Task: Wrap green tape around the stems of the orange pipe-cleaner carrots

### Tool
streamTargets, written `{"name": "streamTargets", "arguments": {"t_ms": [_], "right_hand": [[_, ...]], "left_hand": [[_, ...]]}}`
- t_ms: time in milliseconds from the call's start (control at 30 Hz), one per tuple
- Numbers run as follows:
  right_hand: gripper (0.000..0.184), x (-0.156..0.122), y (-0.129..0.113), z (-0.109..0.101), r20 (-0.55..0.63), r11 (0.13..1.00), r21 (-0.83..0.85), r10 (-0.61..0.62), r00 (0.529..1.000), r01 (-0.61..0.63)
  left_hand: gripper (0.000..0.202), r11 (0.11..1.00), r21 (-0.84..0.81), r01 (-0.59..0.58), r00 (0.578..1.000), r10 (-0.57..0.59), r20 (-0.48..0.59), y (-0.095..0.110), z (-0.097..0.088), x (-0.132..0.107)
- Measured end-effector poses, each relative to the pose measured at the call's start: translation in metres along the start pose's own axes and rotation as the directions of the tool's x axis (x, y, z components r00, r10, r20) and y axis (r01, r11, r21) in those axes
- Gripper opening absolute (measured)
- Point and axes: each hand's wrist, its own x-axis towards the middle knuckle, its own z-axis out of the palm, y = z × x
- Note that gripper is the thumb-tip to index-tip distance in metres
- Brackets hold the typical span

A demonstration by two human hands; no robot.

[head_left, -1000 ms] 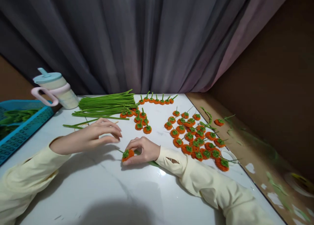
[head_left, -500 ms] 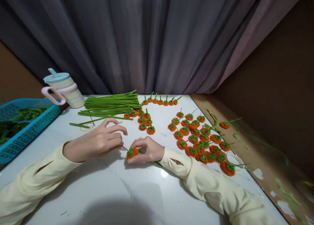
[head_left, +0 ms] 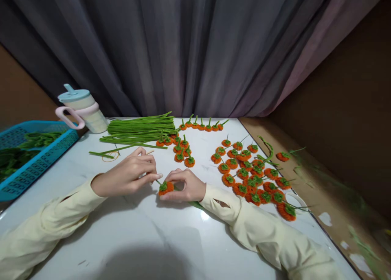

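My right hand (head_left: 186, 185) pinches a small orange persimmon (head_left: 165, 189) made of fuzzy stems, with a green leafy top, just above the white table. A thin green stem points from its top toward my left hand (head_left: 130, 174). The fingers of that hand are closed, and a thin pale stick (head_left: 150, 152) pokes out above them. Its thumb tip is close to the persimmon's stem; whether it touches is unclear. A green strip (head_left: 197, 205) lies beneath my right wrist. Beyond my hands sit several finished-looking persimmons (head_left: 189, 162) with upright green stems.
Many more persimmons (head_left: 242, 173) lie at the right. A bundle of green fuzzy stems (head_left: 140, 127) is at the back, beside a tumbler (head_left: 91, 115) with a pink handle. At left, a blue basket (head_left: 39, 172) holds green pieces. A tape roll (head_left: 295, 201) lies near the right edge.
My left hand has turned and its fingers have drawn together, with the thumb now showing near the persimmon's stem. My right hand keeps its hold. The view has shifted slightly.
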Motion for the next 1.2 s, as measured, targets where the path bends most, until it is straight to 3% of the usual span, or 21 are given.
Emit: {"name": "streamTargets", "arguments": {"t_ms": [233,533,767,900,1033,1133,1200], "right_hand": [[0.029,-0.001,0.005,0.008,-0.098,0.968,-0.241,-0.097,0.990,0.071],[0.031,0.000,0.007,0.009,-0.060,0.940,-0.320,-0.142,0.988,0.115],[0.029,0.000,0.003,0.008,-0.100,0.952,-0.305,-0.023,0.995,-0.009],[0.039,0.001,0.002,0.007,-0.063,0.986,-0.136,0.090,0.994,-0.098],[0.041,0.001,0.006,0.009,-0.054,0.986,-0.089,0.134,0.990,-0.138],[0.031,0.002,0.009,0.012,-0.061,0.983,-0.168,0.067,0.996,-0.076],[0.028,0.002,0.010,0.013,-0.068,0.971,-0.237,0.008,0.998,-0.024]], "left_hand": [[0.035,0.992,-0.064,0.105,0.993,-0.101,0.065,0.004,0.007,0.000],[0.040,0.993,-0.026,0.113,0.993,-0.112,0.040,0.007,0.014,0.002],[0.043,0.984,0.008,0.180,0.983,-0.180,0.027,0.002,0.014,0.001],[0.040,0.982,0.079,0.169,0.985,-0.166,-0.044,-0.005,-0.009,0.004],[0.041,0.964,0.245,0.099,0.991,-0.072,-0.116,-0.007,-0.047,0.037],[0.043,0.920,0.391,0.019,0.995,0.020,-0.095,-0.005,-0.066,0.091],[0.039,0.897,0.441,-0.035,0.998,0.052,-0.027,-0.004,-0.068,0.135]]}}
